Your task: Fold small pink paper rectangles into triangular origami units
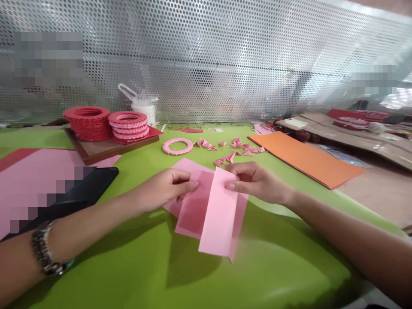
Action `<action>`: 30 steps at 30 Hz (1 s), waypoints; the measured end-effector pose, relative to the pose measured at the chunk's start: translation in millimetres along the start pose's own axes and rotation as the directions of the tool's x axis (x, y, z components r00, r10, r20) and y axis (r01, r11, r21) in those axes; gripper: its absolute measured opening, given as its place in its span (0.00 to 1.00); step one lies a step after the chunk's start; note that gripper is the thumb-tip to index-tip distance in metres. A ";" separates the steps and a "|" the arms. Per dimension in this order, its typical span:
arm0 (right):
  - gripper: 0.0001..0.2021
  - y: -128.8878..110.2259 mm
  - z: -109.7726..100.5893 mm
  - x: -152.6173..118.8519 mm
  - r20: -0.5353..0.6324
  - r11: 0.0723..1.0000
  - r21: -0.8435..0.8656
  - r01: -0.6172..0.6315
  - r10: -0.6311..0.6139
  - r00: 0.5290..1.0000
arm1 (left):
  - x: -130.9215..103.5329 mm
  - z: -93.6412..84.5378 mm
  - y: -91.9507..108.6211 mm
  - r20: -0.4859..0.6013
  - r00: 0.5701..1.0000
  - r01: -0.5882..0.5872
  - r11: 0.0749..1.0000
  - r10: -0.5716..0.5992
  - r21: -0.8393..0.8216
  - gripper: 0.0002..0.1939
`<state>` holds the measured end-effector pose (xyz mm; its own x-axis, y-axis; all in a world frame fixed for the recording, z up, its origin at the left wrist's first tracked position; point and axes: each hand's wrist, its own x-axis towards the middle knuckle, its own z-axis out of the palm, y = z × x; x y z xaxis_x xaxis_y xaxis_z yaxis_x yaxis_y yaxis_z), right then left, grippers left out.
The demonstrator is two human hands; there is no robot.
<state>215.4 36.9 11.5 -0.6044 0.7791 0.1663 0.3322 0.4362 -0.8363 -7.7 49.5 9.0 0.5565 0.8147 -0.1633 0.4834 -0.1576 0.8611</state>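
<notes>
My left hand (170,184) pinches a darker-looking, shaded piece of pink paper (195,214) between thumb and fingers. In my right hand (257,182) is a narrow, brightly lit pink paper strip (219,214), gripped near its upper right edge. The strip overlaps the shaded piece; whether they are one folded sheet or separate, I cannot tell. More pink paper (183,164) shows behind them. Beyond my hands lie a pink scalloped paper ring (166,147) and several small folded pink paper triangles (236,142).
A red ring stack (88,128) and a pink-and-red one (130,128) stand on a brown tray (96,151), before a white basket (148,112). Left lie pink sheets (54,165) and a black flat object (99,182). Orange sheets (302,156) and cardboard (383,204) lie right. A perforated panel (199,56) stands behind.
</notes>
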 end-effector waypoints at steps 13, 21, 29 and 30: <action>0.17 -14.3 18.4 -4.0 -0.166 0.977 -0.210 0.032 -0.068 0.984 | -17.2 20.6 17.7 -0.047 0.987 -0.158 0.981 0.153 -0.117 0.17; 0.11 -12.9 19.8 -6.5 -0.218 0.990 -0.141 0.028 -0.059 0.974 | -17.6 21.0 17.7 -0.069 0.992 -0.113 0.991 0.109 -0.065 0.13; 0.08 -15.0 24.0 -7.6 -0.286 0.992 -0.116 0.048 -0.080 0.955 | -20.6 21.1 16.4 -0.119 0.988 -0.100 0.995 0.096 -0.028 0.16; 0.09 -15.9 24.7 -8.1 -0.290 0.993 -0.109 0.053 -0.083 0.953 | -21.5 21.6 16.1 -0.124 0.987 -0.103 0.994 0.100 -0.022 0.16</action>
<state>197.1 12.5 10.6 -0.3936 0.8374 0.3792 0.3772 0.5233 -0.7641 2.7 17.3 15.9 0.5136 0.8579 -0.0157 0.4088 -0.2286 0.8835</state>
